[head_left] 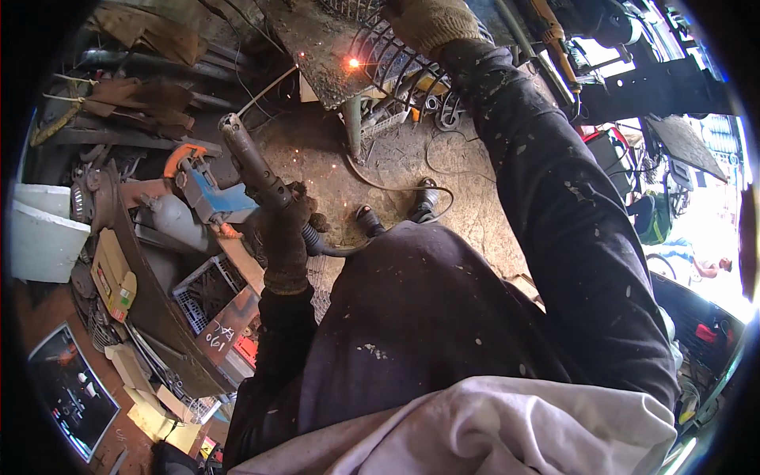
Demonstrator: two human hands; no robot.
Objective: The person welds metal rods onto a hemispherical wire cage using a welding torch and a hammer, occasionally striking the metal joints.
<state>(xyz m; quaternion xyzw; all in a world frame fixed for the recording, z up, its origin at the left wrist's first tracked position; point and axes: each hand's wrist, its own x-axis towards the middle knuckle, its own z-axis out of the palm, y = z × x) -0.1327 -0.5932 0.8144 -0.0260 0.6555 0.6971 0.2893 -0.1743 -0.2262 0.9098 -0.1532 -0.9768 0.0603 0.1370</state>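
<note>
My left hand (286, 241), in a dark, worn work glove, is closed round a welding electrode holder (257, 162). A thin welding rod (269, 90) juts from the holder's head toward the metal table (321, 47). A welding cable (317, 241) trails from the holder's lower end. On the table's near right corner a spot (354, 62) glows bright orange beside a grille of curved dark metal bars (386, 54). At the top edge, my right hand (435, 25), in a tan knitted glove, lies against the grille; its fingers are mostly hidden.
Small sparks scatter left of the glowing spot. On the left stand a blue and orange tool (214, 194), a grey cylinder (170, 220), a plastic crate (207, 293) and a white box (49, 233). A cable (396, 188) crosses the floor near my sandalled feet. Long tools (554, 39) lie at upper right.
</note>
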